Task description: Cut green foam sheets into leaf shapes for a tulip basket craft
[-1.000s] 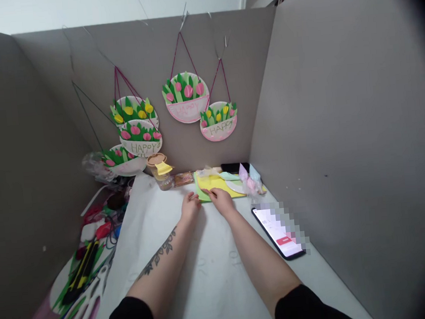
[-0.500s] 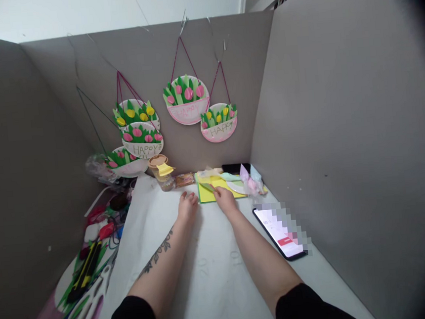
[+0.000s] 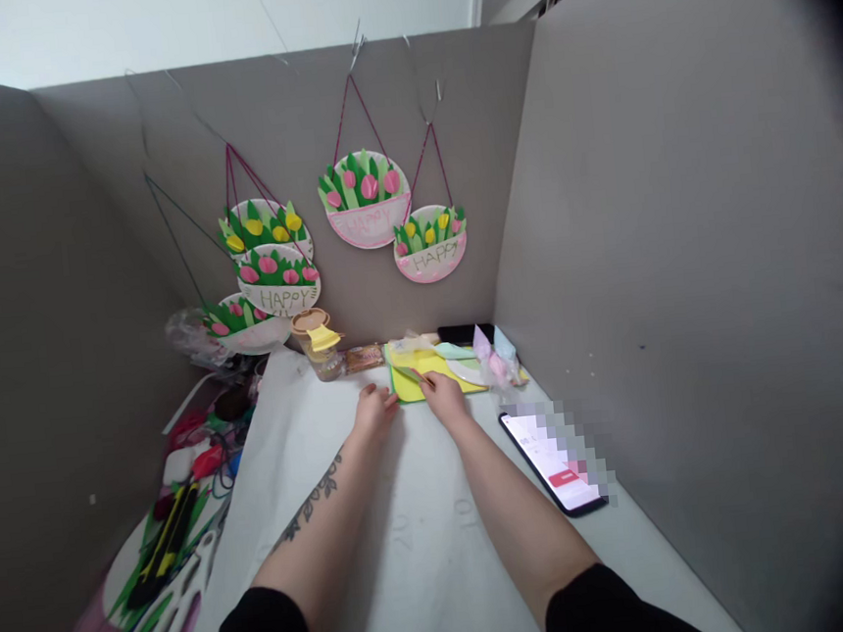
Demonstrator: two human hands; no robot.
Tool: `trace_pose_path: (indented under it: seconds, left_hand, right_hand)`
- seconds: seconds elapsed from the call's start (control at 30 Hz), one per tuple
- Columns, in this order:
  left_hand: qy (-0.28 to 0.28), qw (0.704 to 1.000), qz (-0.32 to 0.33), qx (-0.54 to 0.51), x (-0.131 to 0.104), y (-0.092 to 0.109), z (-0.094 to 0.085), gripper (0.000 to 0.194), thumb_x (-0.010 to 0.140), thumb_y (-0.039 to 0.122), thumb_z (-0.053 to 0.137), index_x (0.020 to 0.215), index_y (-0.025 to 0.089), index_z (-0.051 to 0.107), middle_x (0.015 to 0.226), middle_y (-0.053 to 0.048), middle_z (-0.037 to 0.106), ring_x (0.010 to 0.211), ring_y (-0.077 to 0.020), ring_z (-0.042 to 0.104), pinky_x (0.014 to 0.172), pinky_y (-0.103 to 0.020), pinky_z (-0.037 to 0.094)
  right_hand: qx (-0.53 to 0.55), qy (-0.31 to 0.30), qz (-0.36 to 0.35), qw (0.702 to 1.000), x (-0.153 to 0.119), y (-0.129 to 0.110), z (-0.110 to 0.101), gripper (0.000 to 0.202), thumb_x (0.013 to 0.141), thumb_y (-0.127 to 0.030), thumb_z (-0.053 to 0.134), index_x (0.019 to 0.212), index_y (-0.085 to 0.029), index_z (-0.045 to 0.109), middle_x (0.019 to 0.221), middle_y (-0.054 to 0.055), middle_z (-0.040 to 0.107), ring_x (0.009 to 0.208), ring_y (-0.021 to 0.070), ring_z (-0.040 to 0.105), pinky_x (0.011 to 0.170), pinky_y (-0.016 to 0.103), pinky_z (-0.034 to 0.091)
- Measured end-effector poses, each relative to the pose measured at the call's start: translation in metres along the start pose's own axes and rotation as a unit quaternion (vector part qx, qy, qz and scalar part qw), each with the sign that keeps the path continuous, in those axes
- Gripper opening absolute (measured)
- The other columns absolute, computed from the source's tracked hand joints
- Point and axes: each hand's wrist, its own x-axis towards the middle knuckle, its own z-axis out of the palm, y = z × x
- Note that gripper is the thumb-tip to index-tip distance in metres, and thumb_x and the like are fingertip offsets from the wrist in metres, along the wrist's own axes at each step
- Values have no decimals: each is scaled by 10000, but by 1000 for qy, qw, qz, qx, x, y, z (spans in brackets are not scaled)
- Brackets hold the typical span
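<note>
Pinching hand: my right hand (image 3: 444, 398) grips a thin greenish piece (image 3: 409, 372) between thumb and fingers, over the left part of the yellow sheet (image 3: 431, 362).
Other hand: my left hand (image 3: 376, 410) holds nothing that I can see; its fingers are half curled and a little apart, just beside the sheet's left edge. I cannot tell whether they touch it.
Hard to make out: the greenish piece is small and partly behind my right fingers, so I cannot tell a separate scrap from a lifted corner.
Covered paper: my right hand hides some of the yellow sheet's near side; pale wrapping (image 3: 413, 344), a white strip (image 3: 466, 371) and pastel bundles (image 3: 497, 360) hide parts of its far and right sides.
Phone: a pixelated patch covers the upper right of the lit phone (image 3: 553, 467).
Greenish piece's direction: its long axis slants from my right fingertips away and leftward.
Yellow sheet's direction: the longer side runs left to right, and a green edge (image 3: 392, 378) shows along its left.
Far edge: the lidded cup (image 3: 327, 362), a brown packet (image 3: 364, 358) and a black object (image 3: 465, 334) stand or lie near the back panel (image 3: 361, 297).
Open room: the white surface (image 3: 423, 591) lies bare between my forearms; the scissors (image 3: 184, 597) sit well off to my left, and the right panel (image 3: 660, 266) rises beyond the phone.
</note>
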Motion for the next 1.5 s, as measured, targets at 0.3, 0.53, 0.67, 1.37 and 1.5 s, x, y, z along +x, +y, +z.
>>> trace_pose_path:
  seconds: [0.3,0.53,0.67,1.37,1.5]
  left_hand:
    - [-57,998,-15,-25,6,12,8,342,738,47,522,1040,177,427,853,-59,623,740,-149,649,666,-255,525]
    - [-23,998,-14,53,14,2,2,320,700,44,591,1000,126,521,630,24,532,509,-80,533,479,-173,401]
    - [-59,991,-50,106,21,4,14,154,719,95,603,870,101,575,600,-25,567,493,-103,547,437,-176,413]
    - [-76,959,124,241,-4,63,58,456,618,-29,628,1026,173,652,882,-105,667,699,-218,649,516,-279,534]
    - [-66,946,157,274,-22,86,52,496,604,-32,612,1057,164,656,955,-111,668,653,-193,638,490,-253,513]
  right_hand:
    - [12,-14,-19,1000,2,8,1,353,783,-153,574,1123,-184,665,1125,95,670,1057,213,582,952,310,413]
    - [21,29,36,999,4,14,6,413,812,-101,472,1171,-194,654,1171,83,663,1089,217,590,997,330,406]
    - [36,34,44,998,5,13,6,385,839,-122,448,1139,-202,675,1133,72,685,1066,212,611,977,326,430]
    - [110,37,49,992,18,28,-2,438,803,-117,471,1190,-207,655,1231,65,639,1180,209,551,1047,378,382]
    - [114,10,72,991,23,31,-7,436,773,-115,510,1164,-217,674,1173,60,670,1099,217,603,979,357,440]
